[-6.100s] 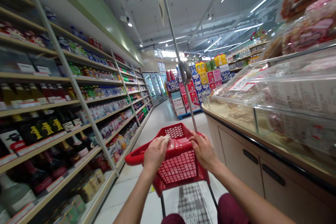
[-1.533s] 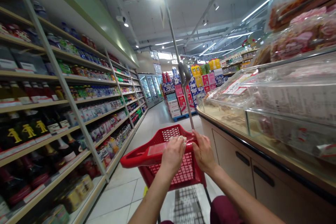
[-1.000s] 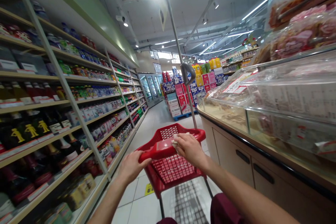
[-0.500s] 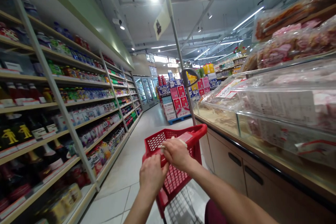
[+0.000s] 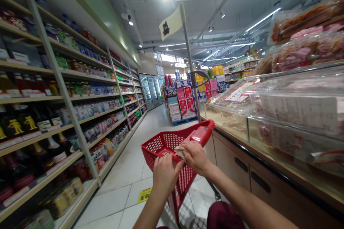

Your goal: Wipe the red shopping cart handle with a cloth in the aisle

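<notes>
A red plastic shopping cart (image 5: 153, 146) stands before me, its perforated basket angled to the left. My left hand (image 5: 164, 172) is closed around the left part of its red handle (image 5: 208, 128). Just to the right, my right hand (image 5: 198, 156) is closed on a crumpled whitish cloth or tissue (image 5: 181, 152), pressed against the handle. The two hands almost touch. A clear-covered panel (image 5: 199, 134) on the handle shows beyond my right fingers. From the cart's far side rises a grey pole (image 5: 188, 50) with a cream flag (image 5: 171, 25) bearing a dark bear figure.
Shelves (image 5: 88, 96) of bottles and jars line the left. A glass-fronted counter (image 5: 236, 125) with packaged food runs close along the right. Ahead, stacked cartons (image 5: 185, 102) stand on a blue pallet, with glass-door coolers (image 5: 152, 87) behind. A yellow floor sticker (image 5: 144, 195) lies left of the cart.
My right hand has slid slightly right along the handle with the cloth. The cart has turned a little, showing more of its inside. The yellow floor sticker has come into view.
</notes>
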Available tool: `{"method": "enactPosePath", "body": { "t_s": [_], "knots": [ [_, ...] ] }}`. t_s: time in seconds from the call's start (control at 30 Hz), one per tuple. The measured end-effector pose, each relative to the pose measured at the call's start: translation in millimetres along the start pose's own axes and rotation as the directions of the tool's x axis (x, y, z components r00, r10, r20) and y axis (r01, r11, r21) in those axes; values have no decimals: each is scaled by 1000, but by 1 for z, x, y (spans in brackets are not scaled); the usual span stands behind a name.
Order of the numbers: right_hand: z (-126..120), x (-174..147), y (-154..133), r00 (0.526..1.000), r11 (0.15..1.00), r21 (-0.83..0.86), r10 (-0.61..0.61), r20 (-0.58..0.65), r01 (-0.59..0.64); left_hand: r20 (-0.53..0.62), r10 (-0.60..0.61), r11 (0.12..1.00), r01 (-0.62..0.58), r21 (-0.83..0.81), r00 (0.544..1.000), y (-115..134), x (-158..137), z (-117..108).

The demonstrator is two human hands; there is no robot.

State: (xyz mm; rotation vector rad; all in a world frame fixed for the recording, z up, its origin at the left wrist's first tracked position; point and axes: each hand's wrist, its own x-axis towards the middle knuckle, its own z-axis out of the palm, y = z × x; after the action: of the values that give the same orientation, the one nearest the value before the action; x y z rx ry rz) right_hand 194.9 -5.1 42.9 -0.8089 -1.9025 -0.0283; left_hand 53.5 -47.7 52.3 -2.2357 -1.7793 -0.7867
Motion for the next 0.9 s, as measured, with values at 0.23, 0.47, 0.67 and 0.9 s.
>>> {"method": "enactPosePath", "body": {
  "t_s": [0.23,0.47,0.67,0.9],
  "knots": [
    [-38,-1,54,971,981,10,193,-141,-194,48,114,988,-109,-107,992,-7,5,16],
    [-36,-28,4,999,995,-92,40,-16,-41,177,20,980,15,-197,984,-28,17,50],
    [-56,-20,43,968,961,-145,220,-118,-236,188,9,995,9,-97,982,-1,13,54],
    [-52,-21,48,962,883,-389,208,-176,-262,211,-107,994,102,34,972,-23,6,81]
  ]
}}
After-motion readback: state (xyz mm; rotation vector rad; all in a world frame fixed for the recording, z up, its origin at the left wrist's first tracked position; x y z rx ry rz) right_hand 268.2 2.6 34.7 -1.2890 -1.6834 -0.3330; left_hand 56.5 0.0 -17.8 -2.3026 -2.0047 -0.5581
